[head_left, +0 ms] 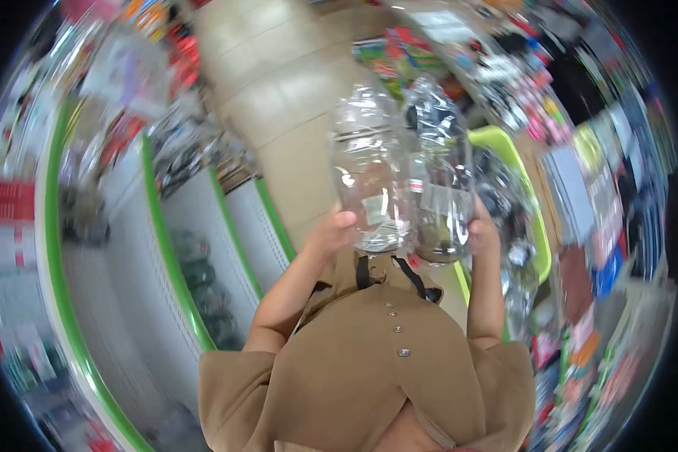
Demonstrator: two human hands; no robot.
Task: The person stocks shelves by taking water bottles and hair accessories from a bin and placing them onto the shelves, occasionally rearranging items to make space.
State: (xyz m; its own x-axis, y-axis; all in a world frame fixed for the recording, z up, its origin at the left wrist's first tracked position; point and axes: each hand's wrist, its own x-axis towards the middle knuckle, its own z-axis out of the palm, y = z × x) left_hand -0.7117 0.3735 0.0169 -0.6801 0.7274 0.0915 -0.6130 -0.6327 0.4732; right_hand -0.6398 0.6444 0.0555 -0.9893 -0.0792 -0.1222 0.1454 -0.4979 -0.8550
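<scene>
Two clear, shiny bottles stand side by side in front of my chest, with pale labels near their lower ends and what looks like loose clear wrapping at the top. My left hand [334, 231] is closed on the side of the left clear bottle [371, 177], its thumb resting against the wall. On the other side, my right hand [483, 230] grips the right clear bottle [443, 203]; most of its fingers are hidden behind. The two bottles touch or nearly touch each other.
White shelves with green edges [154, 203] rise on my left, holding several dark clear containers [201, 279]. A lime-green basket [539, 226] full of wrapped items stands at my right. Packed goods line the far right. Tiled floor [279, 83] runs ahead.
</scene>
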